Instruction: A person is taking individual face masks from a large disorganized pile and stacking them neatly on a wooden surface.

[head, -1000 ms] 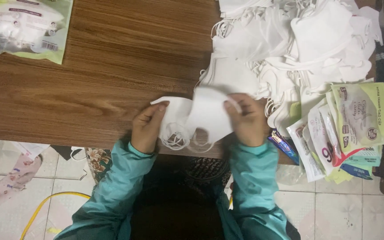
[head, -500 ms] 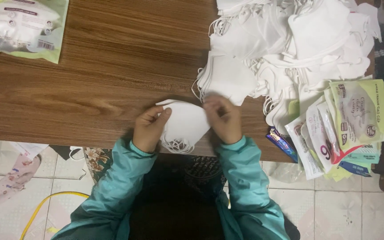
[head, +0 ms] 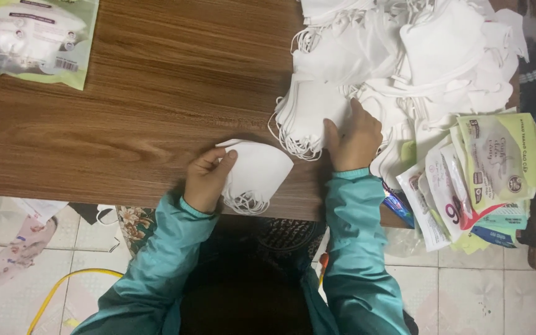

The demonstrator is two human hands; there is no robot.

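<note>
Lying at the worktop's (head: 156, 93) near edge, a folded white mask (head: 259, 174) is pinched on its left side by the left hand (head: 206, 180), fingers curled over its rim. Just to its right, the right hand (head: 355, 139) rests with fingers spread flat on a stack of white masks (head: 308, 118), part of a heap (head: 442, 56) toward the far right corner. Printed packets (head: 479, 174) overhang the right edge; a filled green pack (head: 32, 40) sits far left.

Bare wooden table (head: 156, 93) lies open at centre and left; the heap of white masks (head: 404, 68) fills the far right, printed packets (head: 479, 174) the near right, a bagged mask pack (head: 32, 40) the far-left corner.
</note>
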